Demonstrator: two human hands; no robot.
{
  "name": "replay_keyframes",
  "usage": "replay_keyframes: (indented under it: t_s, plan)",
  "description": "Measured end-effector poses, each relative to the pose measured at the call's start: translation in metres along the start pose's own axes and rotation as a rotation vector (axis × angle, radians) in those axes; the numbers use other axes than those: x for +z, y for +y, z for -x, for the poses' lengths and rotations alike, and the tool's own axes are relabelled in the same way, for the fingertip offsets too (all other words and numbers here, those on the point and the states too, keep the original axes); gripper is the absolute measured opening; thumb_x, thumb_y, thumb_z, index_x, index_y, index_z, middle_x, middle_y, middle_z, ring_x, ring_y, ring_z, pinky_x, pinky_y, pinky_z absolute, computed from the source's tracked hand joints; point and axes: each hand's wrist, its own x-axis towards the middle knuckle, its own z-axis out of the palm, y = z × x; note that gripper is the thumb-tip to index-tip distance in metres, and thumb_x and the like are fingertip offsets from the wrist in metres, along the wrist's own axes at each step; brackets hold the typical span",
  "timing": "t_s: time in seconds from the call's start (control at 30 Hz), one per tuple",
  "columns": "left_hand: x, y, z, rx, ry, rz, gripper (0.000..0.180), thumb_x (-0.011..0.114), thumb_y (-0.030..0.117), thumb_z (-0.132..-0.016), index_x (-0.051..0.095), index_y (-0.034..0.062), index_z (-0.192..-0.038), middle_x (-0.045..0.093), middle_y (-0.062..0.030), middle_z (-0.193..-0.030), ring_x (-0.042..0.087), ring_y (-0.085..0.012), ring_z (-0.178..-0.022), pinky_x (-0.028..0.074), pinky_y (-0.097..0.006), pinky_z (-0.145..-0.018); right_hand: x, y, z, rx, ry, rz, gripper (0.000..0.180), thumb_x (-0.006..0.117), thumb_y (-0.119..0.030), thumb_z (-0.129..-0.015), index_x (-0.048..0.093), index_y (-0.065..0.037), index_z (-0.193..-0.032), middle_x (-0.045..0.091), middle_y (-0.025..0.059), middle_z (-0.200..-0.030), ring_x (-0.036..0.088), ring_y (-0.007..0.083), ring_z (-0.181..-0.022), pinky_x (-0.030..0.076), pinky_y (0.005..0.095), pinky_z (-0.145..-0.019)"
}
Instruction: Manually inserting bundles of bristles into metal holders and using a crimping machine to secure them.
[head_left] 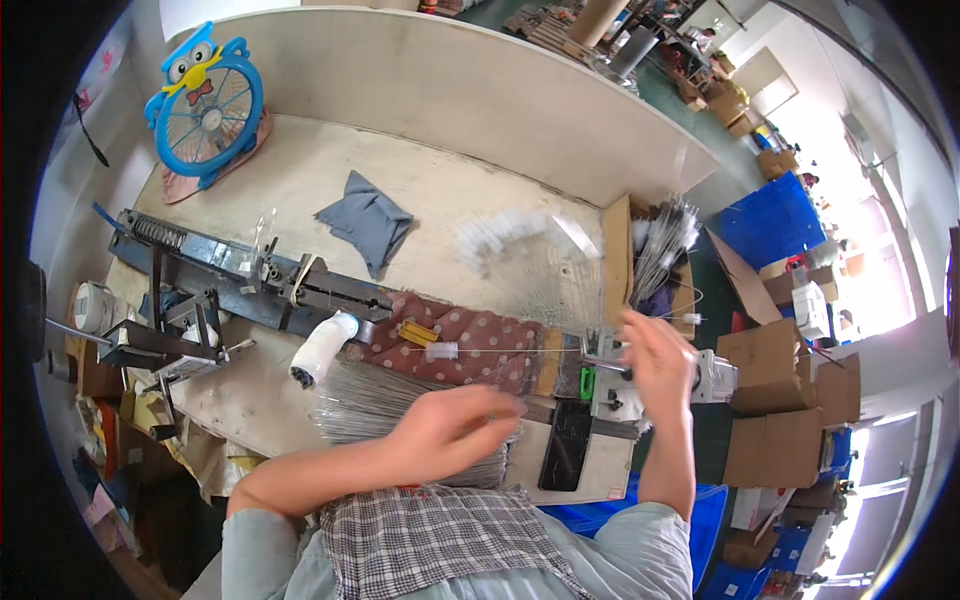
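L hand [455, 425] is hovering over the bundle of thin wires [385, 405] lying flat at the near bench edge, fingers curled loosely downward and blurred with motion; whether it is pinching a single wire cannot be told. The bundle is lying parallel to the bench edge, just under this hand, so a wire can be drawn off w/o reaching.

R hand [660, 365] is raised at the small grey machine [615, 385] on the bench's right end, fingers partly spread; grip on anything cannot be told. One thin wire w/ a short white brush tuft [440, 351] is stretching horizontally across the dotted maroon cloth [470, 340], pointing toward the machine, prob. aligned w/ its intake. The cloth appears to be serving as a pad under the work line.

White bristle stock [500, 235] and finished wire pieces [665, 240] are sitting beyond the machine, apart from raw stock. A black phone [565, 445] is lying beside the bundle. A long dark metal jig [230, 275] is occupying the left; a blue fan [208, 110] is standing at the far corner.
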Motion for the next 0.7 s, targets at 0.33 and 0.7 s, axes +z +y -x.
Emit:
replay_keyframes:
  t_s: [0.33, 0.7]
  plan:
    - [0.048, -0.083, -0.092, 0.246, 0.075, -0.978, 0.016, 0.058, 0.013, -0.077, 0.059, 0.0098, -0.093, 0.054, -0.0048, -0.08, 0.06, -0.0233, -0.059, 0.047, -0.035, -0.048, 0.033, 0.015, -0.006, -0.029, -0.07, -0.016, 0.019, 0.059, -0.006, -0.084, 0.06, -0.005, -0.103, 0.063, 0.0128, -0.079, 0.06, 0.0227, -0.058, 0.048, 0.0311, -0.054]
    - [0.004, -0.057, -0.052, 0.327, 0.1, -0.916, 0.026, 0.069, 0.013, -0.077, 0.064, 0.0053, -0.101, 0.065, -0.009, -0.092, 0.064, -0.026, -0.082, 0.052, -0.034, -0.069, 0.049, 0.03, -0.015, -0.171, -0.297, -0.063, 0.013, 0.071, -0.021, -0.071, 0.071, -0.009, -0.077, 0.064, 0.0047, -0.067, 0.056, 0.0234, -0.067, 0.046, 0.0333, -0.064]
